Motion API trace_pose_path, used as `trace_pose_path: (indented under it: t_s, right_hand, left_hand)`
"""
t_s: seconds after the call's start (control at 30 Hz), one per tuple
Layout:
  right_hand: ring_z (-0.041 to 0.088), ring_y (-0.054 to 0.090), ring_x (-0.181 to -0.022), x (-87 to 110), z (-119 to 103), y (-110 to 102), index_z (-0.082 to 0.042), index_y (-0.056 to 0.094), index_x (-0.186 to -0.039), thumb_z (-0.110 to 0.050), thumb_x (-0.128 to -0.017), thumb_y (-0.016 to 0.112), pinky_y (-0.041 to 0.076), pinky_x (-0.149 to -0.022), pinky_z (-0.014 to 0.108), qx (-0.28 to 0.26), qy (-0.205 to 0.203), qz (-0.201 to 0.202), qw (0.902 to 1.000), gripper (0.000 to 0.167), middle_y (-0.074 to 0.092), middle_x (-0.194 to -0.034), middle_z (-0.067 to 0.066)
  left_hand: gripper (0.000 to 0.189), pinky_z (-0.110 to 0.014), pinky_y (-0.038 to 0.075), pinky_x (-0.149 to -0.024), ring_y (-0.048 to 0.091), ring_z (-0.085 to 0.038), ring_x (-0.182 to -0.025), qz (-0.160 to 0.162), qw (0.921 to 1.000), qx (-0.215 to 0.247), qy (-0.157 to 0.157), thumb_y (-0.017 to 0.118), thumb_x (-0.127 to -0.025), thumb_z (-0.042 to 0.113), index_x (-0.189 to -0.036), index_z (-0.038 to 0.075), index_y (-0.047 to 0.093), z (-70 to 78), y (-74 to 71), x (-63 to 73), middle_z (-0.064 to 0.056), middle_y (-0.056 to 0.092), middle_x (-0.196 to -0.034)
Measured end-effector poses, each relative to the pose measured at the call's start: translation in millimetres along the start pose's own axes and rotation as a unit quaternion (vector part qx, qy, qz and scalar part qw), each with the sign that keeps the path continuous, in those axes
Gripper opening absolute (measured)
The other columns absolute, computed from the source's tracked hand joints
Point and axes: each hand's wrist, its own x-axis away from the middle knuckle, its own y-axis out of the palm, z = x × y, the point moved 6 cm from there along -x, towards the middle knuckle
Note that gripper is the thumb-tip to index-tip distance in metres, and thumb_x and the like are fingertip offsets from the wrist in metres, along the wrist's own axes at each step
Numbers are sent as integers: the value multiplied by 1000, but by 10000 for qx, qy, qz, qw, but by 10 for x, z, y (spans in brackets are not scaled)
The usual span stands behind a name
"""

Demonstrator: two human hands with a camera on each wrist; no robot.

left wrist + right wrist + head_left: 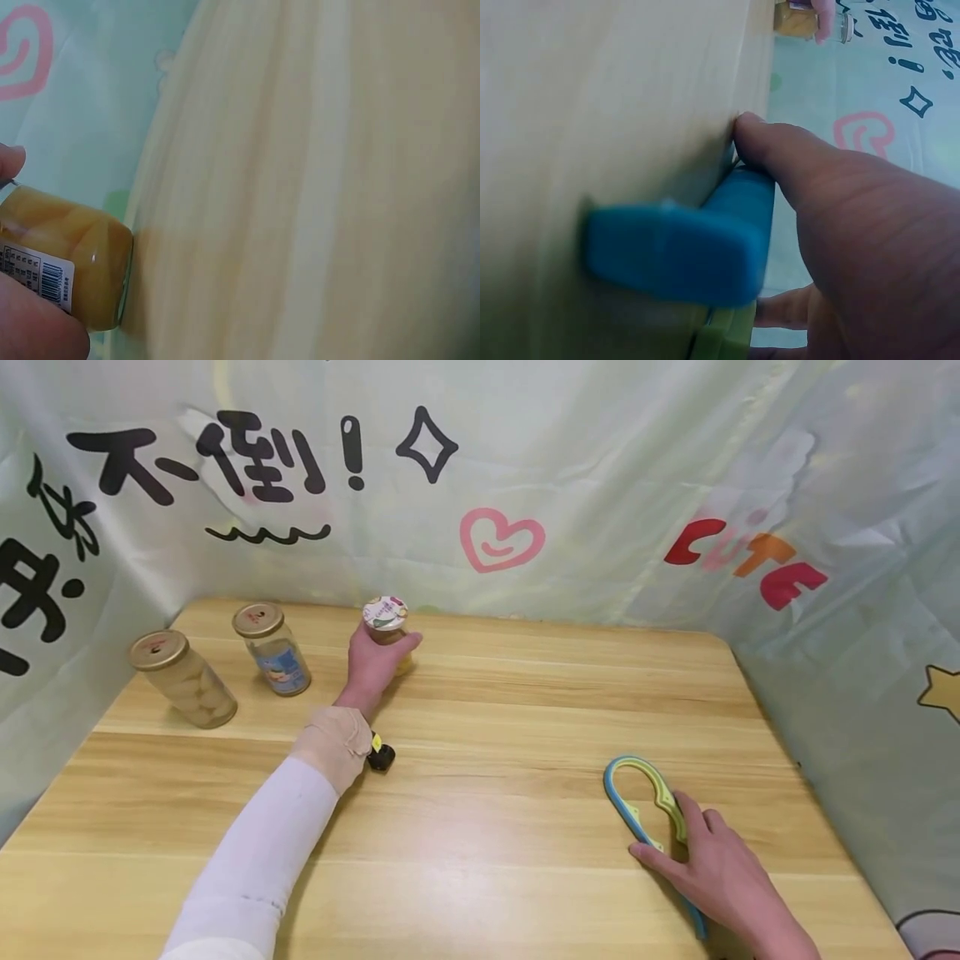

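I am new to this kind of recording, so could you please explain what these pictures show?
There is no machine: a person works with bare hands. The wide picture comes from a head camera; the others, from left and right wrist cameras. A clear glass jar with a gold lid and another with a blue label stand on the pale wooden table. The left hand holds a white-lidded glass jar of yellow contents; the right hand grips a looped blue and green tool.

High downward head view, close sideways wrist views, amber jar [86, 244] in all.
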Motion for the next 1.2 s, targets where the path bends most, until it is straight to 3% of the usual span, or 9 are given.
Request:
trace_pose_path:
  t_s: [0.73, 1.2]
  right_hand:
    - [29, 60, -87, 31, 25, -43, 6, 35, -151, -76, -85, 66, 52, -72, 49, -43, 71, 54, 10000, 110, 57, -118, 30]
    - [24, 57, -82, 39, 14, -43, 7, 36, -150, -75, -88, 63, 49, -68, 40, -113, 116, 15, 9999, 107, 58, -112, 24]
  left_hand:
    - [69, -42, 47, -115, 59, -25, -128, -955, 9954, 11, 105, 86, -83, 25, -142, 16, 52, 79, 567, 284, -9, 62, -139]
    - [60, -44, 51, -108, 63, -24, -116, -1588, 9866, -232, 281, 85, -83, 27, -134, 14, 56, 139, 905, 470, -11, 66, -129]
